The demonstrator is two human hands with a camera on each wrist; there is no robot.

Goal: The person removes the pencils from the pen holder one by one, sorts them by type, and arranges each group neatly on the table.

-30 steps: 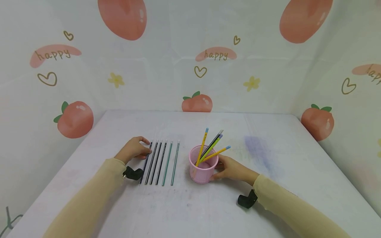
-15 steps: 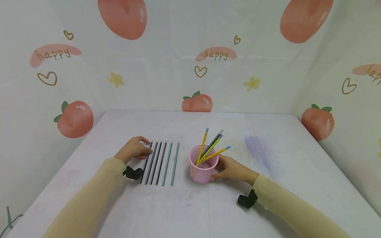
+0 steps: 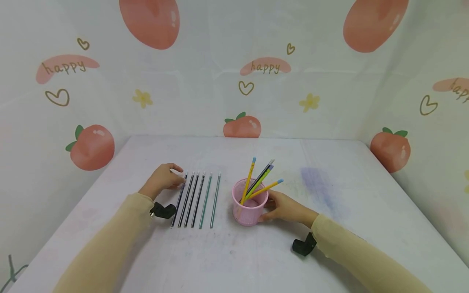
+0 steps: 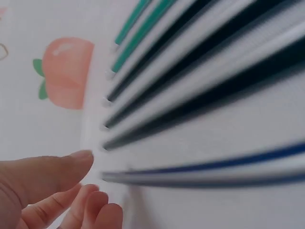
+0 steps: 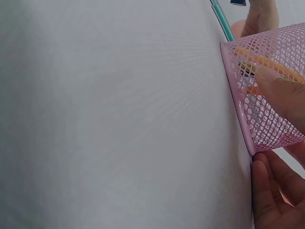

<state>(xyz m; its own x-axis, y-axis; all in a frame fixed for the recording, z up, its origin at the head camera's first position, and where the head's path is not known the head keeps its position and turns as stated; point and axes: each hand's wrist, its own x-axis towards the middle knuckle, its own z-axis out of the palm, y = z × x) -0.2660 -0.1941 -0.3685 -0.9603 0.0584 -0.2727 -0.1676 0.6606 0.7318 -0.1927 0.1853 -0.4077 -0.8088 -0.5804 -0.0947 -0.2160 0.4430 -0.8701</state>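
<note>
In the head view, my left hand (image 3: 163,179) is by the far end of the leftmost pencil (image 3: 178,205), a dark one in a row lying on the table. The left wrist view shows the thumb and fingers apart near the tip of this blue-striped pencil (image 4: 205,174), not closed on it. My right hand (image 3: 286,207) grips the pink mesh pencil cup (image 3: 247,213) low on its right side, with the thumb against the mesh (image 5: 271,112). Yellow, green and dark pencils lean out of the upright cup, among them a yellow pencil (image 3: 249,177).
Right of the leftmost pencil lie several more dark pencils (image 3: 199,199) and two green pencils (image 3: 215,199), side by side. Black wrist cameras (image 3: 163,210) hang at both sleeves. A white cloth wall (image 3: 205,106) with printed peaches stands behind the white table (image 3: 227,260).
My left hand has shifted slightly away and to the left, toward the tip of the leftmost pencil. My right hand and the cup have stayed in place.
</note>
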